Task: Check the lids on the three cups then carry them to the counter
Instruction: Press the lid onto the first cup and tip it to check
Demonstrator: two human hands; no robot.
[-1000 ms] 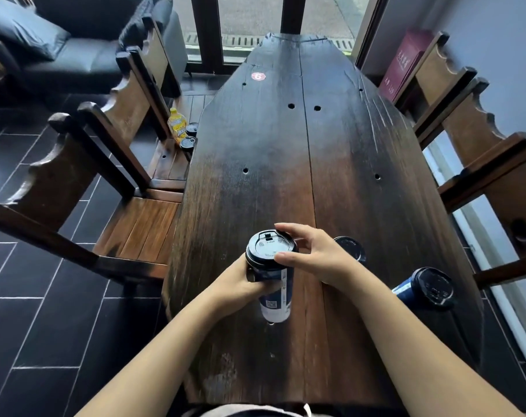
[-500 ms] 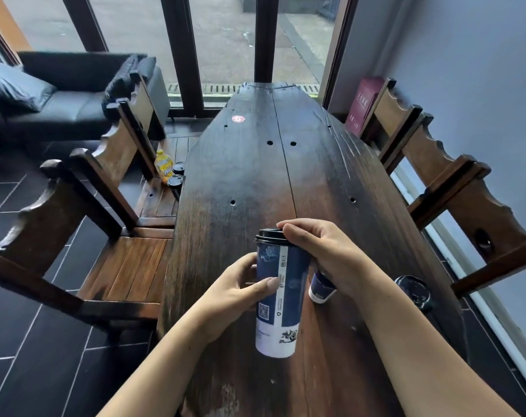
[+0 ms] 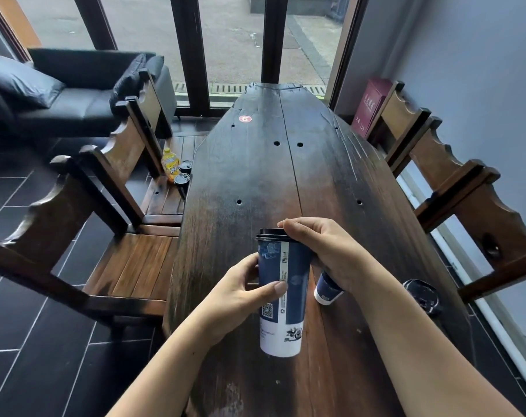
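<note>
Both hands have lifted the tall cup upright off the table

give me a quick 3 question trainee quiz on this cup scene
1. True or false: the tall cup has its black lid on.
2. Which hand is at the lid? A left hand B right hand
3. What yellow item sits on the chair seat left of the table?

Key: 1 true. 2 B; the left hand's grip is on the cup body. 3 a yellow bottle, beside two dark-lidded cups.
</note>
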